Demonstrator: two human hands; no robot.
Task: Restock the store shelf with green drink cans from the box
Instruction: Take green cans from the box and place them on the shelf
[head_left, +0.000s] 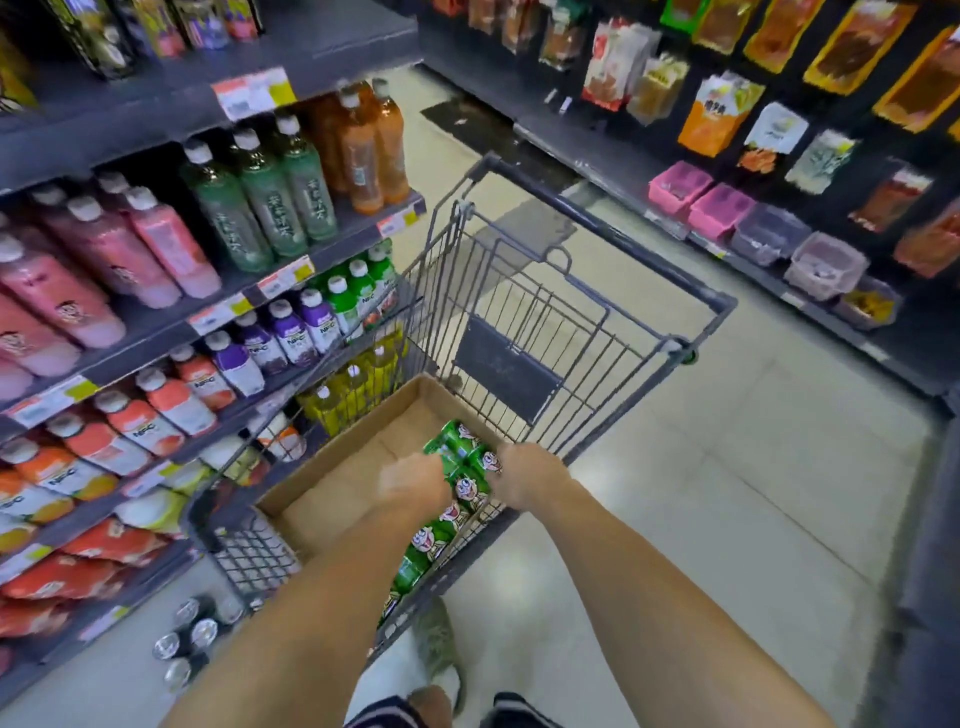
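An open cardboard box (337, 483) lies in a grey wire shopping cart (597, 291). Green drink cans (457, 441) with cartoon faces line its right side, and the rest of the box floor is bare. Both my hands reach into the box. My left hand (415, 483) closes on the left side of a cluster of green cans, and my right hand (524, 473) closes on its right side. The cans between my hands are partly hidden by my fingers. The store shelf (171, 322) stands to the left of the cart.
The left shelf holds pink, green, orange and purple bottles in rows. Several cans (187, 639) with silver tops stand low down at the shelf's base. Snack bags and pink and grey tubs (722, 208) fill the right-hand rack. The aisle floor (727, 493) lies between them.
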